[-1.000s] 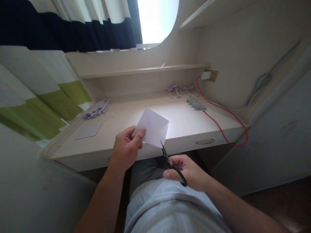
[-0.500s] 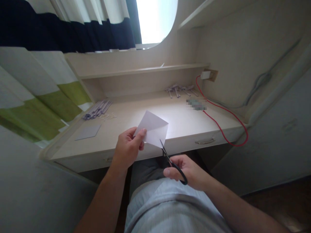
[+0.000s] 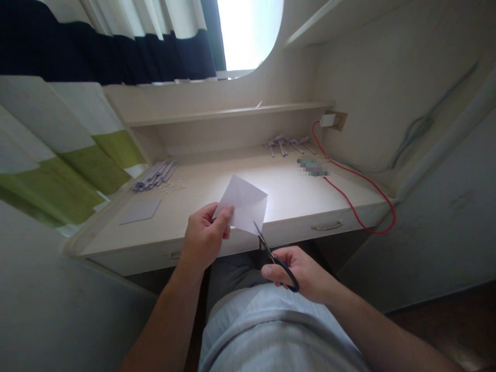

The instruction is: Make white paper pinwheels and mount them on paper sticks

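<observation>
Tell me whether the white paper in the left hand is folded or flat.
Folded: the paper shows a diagonal crease with two differently shaded faces, pinched by the left hand.

Your only light source: window (image 3: 250, 31) top centre, blown out to pure white. Soft daylight falls on counter (image 3: 294, 196), pale sheen mid-surface. Space under counter dark, your lap in shade. Strong wide-angle bending at edges, curtain (image 3: 116, 46) and walls curved. Centre sharp, corners soft.

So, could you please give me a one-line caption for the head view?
Left hand pinches a white paper while right hand brings scissors to its lower corner.
</observation>
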A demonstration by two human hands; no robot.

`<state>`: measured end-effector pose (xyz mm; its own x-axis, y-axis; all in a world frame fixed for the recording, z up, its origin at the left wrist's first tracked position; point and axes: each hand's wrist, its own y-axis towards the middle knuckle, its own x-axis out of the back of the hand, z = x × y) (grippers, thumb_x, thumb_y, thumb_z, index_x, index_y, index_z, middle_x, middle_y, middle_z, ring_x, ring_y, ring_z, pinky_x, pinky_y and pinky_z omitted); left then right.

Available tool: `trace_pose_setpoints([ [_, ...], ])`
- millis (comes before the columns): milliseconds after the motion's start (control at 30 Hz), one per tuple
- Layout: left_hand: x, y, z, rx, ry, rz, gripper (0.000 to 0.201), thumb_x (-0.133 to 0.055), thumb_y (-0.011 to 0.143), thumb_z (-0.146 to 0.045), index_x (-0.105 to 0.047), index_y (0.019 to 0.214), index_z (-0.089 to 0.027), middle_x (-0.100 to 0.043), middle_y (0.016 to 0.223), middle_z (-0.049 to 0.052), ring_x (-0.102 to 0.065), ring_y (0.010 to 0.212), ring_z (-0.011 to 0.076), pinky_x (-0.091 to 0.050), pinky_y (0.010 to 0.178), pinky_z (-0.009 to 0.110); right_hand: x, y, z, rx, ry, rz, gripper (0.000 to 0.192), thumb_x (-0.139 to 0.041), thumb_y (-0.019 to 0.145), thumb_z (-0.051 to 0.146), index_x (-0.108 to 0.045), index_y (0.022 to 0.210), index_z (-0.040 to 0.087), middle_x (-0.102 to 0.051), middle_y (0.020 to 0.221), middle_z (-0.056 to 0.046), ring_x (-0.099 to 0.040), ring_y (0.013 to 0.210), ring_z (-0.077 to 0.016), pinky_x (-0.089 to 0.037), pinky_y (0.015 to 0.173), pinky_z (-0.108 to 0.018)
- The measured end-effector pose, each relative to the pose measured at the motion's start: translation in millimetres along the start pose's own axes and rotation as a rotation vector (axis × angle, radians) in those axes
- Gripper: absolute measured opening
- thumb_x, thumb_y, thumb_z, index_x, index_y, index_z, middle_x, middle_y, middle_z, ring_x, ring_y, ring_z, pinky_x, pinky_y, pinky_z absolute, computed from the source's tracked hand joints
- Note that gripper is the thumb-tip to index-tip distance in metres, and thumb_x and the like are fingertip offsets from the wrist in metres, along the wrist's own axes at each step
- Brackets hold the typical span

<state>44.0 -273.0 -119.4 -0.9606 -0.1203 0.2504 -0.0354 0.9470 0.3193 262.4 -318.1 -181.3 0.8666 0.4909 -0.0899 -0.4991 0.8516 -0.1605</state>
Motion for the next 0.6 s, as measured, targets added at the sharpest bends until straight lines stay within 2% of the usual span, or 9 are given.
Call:
trace_pose_setpoints([
  [600,-0.4,0.0,-0.1,-0.036,0.014,-0.022,0.039,-0.065,0.093,-0.037,-0.056,0.059,-0.02,-0.053,0.05,-0.003,-0.048,0.046,0.0106,-0.035,0.048,0.023,-1.0,1.3,1.7,0.0,0.021,-0.029,0.052,-0.086,0.072,0.058,-0.054,0.059,0.019,-0.045,0.054,0.005,-0.03,0.051,-0.0086,-0.02,0.049,-0.027],
])
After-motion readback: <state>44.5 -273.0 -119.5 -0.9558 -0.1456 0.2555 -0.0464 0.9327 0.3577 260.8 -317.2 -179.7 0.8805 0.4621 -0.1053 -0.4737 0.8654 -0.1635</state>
